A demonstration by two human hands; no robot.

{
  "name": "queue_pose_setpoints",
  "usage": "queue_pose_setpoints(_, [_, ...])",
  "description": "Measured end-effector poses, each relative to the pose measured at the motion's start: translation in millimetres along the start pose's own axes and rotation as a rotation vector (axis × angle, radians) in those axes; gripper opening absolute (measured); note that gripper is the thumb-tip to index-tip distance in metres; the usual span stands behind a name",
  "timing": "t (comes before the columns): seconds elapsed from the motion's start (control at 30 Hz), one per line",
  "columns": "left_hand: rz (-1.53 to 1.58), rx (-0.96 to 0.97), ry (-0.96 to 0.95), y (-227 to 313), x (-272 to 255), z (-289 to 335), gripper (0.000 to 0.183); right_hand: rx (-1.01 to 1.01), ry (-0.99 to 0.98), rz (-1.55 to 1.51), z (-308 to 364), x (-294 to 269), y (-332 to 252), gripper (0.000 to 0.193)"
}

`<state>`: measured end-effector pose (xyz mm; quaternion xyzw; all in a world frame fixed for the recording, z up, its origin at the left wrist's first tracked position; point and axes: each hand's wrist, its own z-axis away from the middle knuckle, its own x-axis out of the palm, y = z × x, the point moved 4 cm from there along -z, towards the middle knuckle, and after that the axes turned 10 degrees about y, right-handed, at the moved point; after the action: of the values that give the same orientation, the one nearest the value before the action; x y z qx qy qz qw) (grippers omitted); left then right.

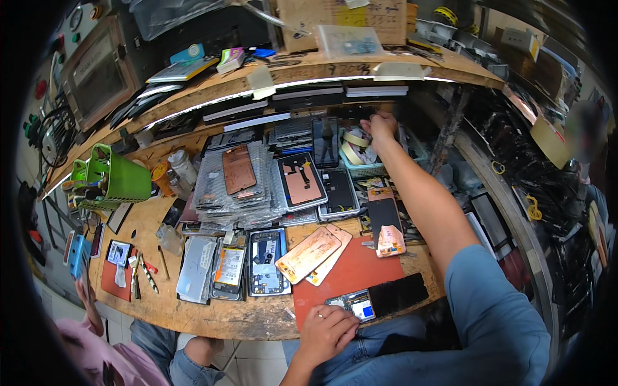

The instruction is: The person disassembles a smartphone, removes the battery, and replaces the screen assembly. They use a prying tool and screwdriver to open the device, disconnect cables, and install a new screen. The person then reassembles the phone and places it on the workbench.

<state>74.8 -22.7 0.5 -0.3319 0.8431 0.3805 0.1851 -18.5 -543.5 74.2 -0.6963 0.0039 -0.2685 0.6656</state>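
Note:
My left hand curls its fingers over the end of an opened phone with bare inner parts, at the front edge of the red mat. A black phone screen panel lies against that phone's right side. My right arm stretches to the back of the bench. There my right hand is closed above a light green basket with tape rolls in it; what its fingers hold is hidden. Coppery phone panels lie on the mat.
Stacked phone parts in bubble wrap fill the bench's middle. Further left are a green holder of tools and loose pens. A wooden shelf overhangs the back. Another person's hand is at the far left, by a blue phone-like object.

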Motion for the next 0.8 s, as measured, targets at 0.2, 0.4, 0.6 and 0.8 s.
queue_pose_setpoints(0.2, [-0.035,-0.007,-0.033,0.9,-0.9,-3.5,0.02,-0.088,0.061,-0.017,5.8,-57.8,-16.0,0.034])
queue_pose_setpoints(0.4, [-0.031,-0.011,-0.007,0.5,-2.9,-3.4,0.019,-0.188,-0.068,0.029,53.3,-109.3,-25.2,0.025])
queue_pose_setpoints(0.6, [-0.031,0.001,-0.015,1.7,-3.4,-4.5,0.018,-0.166,-0.191,-0.047,98.7,-124.2,-40.4,0.025])
queue_pose_setpoints(0.8, [-0.033,0.012,-0.011,3.0,-3.6,-5.0,0.018,-0.164,-0.328,-0.054,145.7,-110.6,-54.8,0.025])
